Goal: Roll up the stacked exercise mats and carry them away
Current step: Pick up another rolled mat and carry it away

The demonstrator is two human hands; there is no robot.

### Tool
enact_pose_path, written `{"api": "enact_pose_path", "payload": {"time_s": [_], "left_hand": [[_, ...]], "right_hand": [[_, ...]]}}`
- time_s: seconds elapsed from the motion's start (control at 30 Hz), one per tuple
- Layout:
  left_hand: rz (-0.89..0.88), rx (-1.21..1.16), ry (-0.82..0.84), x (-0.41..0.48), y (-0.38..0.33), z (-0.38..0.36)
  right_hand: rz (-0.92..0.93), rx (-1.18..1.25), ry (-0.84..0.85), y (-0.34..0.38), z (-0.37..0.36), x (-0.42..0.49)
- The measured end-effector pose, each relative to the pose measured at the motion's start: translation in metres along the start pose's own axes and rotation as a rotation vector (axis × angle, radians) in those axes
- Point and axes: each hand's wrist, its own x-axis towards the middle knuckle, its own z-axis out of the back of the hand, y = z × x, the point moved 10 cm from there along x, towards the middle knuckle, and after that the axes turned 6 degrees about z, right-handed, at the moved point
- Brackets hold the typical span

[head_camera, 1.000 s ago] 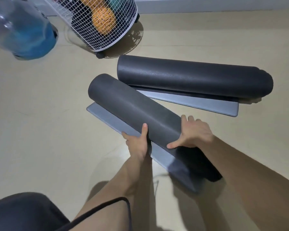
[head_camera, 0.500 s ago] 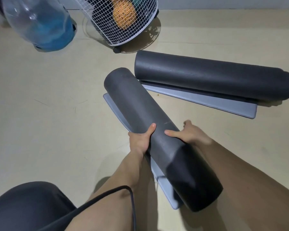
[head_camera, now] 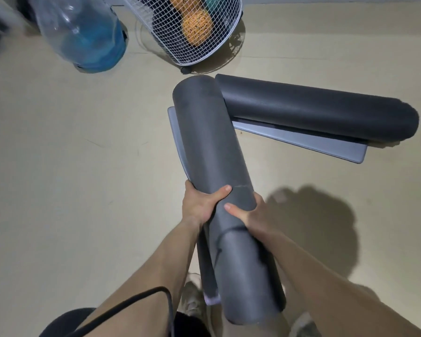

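A rolled dark grey exercise mat (head_camera: 212,142) points away from me, lifted at its near end, with its loose lighter flap showing along the left side. My left hand (head_camera: 201,204) grips the roll from the left, thumb over the top. My right hand (head_camera: 249,211) grips it from the right, thumb across the top. A second rolled black mat (head_camera: 321,109) lies on the floor at the right, its light grey tail (head_camera: 326,144) spread flat beneath it. The far end of my roll touches or overlaps the second roll's left end.
A white wire basket (head_camera: 195,42) holding an orange ball (head_camera: 196,23) stands at the top centre, just beyond the mats. A large blue water jug (head_camera: 88,37) lies at the top left. Beige floor (head_camera: 71,166) spreads to the left. My shoes (head_camera: 192,300) show below the roll.
The near mat has swung from a diagonal lie to pointing nearly straight away from me, and its near end has risen off the floor. Both hands have closed around it.
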Motion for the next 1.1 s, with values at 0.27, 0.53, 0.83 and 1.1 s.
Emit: {"api": "enact_pose_path", "payload": {"time_s": [0.27,0.53,0.83,1.1], "left_hand": [[-0.132,0.135,0.088,-0.126,-0.160,-0.022],[-0.252,0.198,0.252,-0.265,-0.287,-0.156],[-0.371,0.248,0.447,-0.402,-0.383,-0.374],[-0.415,0.302,0.556,-0.478,-0.435,-0.583]], "right_hand": [[0.035,0.241,-0.086,0.146,0.072,-0.106],[0.121,0.254,-0.247,0.246,0.249,-0.203],[0.190,0.231,-0.496,0.296,0.492,-0.292],[0.102,0.214,-0.664,0.299,0.703,-0.323]]}}
